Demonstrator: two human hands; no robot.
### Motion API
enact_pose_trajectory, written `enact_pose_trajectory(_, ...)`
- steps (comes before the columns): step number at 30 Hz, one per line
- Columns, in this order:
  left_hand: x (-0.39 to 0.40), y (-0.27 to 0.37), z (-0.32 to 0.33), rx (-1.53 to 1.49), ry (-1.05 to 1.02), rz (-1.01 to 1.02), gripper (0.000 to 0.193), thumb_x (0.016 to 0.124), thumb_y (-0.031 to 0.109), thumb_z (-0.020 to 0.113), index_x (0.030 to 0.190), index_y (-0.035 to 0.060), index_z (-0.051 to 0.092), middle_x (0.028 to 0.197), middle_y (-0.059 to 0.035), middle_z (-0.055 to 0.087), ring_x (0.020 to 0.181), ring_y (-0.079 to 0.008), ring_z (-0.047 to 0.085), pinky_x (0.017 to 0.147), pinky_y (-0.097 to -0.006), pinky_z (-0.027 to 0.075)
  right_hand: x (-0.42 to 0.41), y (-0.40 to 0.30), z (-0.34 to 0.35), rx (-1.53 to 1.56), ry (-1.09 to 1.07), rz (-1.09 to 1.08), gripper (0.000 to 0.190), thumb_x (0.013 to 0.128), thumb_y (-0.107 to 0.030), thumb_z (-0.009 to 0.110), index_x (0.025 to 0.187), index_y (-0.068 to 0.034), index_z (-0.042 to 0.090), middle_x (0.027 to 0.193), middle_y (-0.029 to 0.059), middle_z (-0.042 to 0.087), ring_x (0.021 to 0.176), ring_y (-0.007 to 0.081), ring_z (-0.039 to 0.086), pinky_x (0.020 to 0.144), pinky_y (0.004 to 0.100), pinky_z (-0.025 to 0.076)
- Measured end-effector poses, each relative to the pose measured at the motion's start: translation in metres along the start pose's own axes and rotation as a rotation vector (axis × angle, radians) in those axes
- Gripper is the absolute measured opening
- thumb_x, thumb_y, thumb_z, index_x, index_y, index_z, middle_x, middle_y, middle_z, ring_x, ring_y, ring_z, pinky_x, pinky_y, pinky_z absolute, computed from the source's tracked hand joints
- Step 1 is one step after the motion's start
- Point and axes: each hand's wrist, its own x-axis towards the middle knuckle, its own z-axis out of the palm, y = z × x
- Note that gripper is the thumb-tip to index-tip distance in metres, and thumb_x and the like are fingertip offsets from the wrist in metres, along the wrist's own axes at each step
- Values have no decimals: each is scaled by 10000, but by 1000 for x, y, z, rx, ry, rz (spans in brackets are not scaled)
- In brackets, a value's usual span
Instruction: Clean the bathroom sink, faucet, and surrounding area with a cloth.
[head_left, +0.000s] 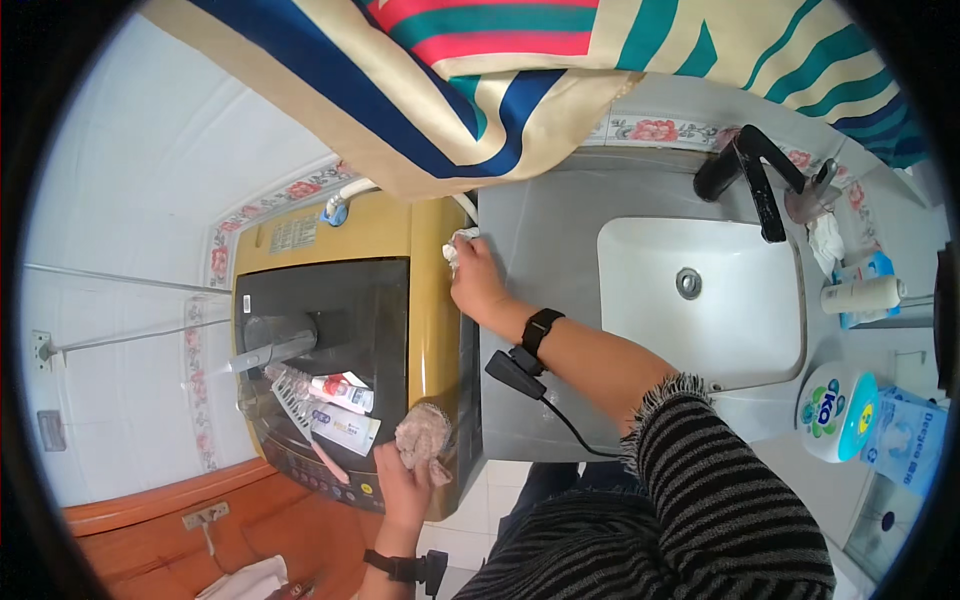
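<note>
My left hand (405, 480) grips a crumpled pinkish-brown cloth (422, 437) over the near right corner of a gold top-loading washing machine (431, 330). Farther back, my right hand (478, 279) pinches a crumpled white tissue (459, 246) at the machine's right edge, beside the grey countertop (536, 225). On the machine's dark lid (360, 300) lie a comb with a pink handle (328, 459), a white-and-red tube (343, 393), a white packet (345, 429) and a clear cup (281, 337) with a white toothbrush-like handle.
A white sink (697, 315) with a black faucet (761, 176) is set in the countertop. Bottles and a white-and-teal container (836, 412) stand at the right, by a blue package (907, 439). A striped curtain (480, 97) hangs over the back. A cable (574, 431) trails from my right wrist.
</note>
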Motion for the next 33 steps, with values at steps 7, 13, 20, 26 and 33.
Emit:
enact_pose_trajectory(7,-6,-5,-3,15,2,-14,363,718,14,618,1026,-33,432,929,-231,443,902,-425,450,785,-454,388,-153,-41,-14,256,-380,-270,641,709,117,441,1327,61,280,1238,280,325,1142,453,372,980,472,324)
enact_pose_trajectory(13,-3,-5,-3,29,-23,-2,363,734,34,627,1027,-32,422,934,-232,438,895,-431,453,779,-454,391,-47,-36,-7,147,-117,-244,641,686,152,430,1304,-2,362,1189,265,392,1103,418,410,955,430,354)
enact_pose_trajectory(20,-1,-1,-2,7,-22,1,351,750,44,627,1027,-25,424,937,-220,443,889,-415,460,776,-447,393,-4,-3,4,-28,-158,68,644,711,53,443,1327,85,258,1229,278,391,1130,427,401,969,427,352)
enact_pose_trajectory(26,-1,-7,-2,18,-18,3,358,741,51,633,1022,-26,426,930,-222,442,879,-414,455,767,-446,393,-127,-54,7,44,-618,508,775,731,0,470,1370,96,42,1285,357,285,1176,478,361,995,451,334)
enact_pose_trajectory(33,-3,-11,-2,28,-25,35,316,786,81,614,1024,-19,431,934,-215,443,880,-418,456,762,-432,397,-139,-72,-4,214,-711,734,558,778,-80,499,1284,67,315,1186,305,480,1153,406,458,966,415,377)
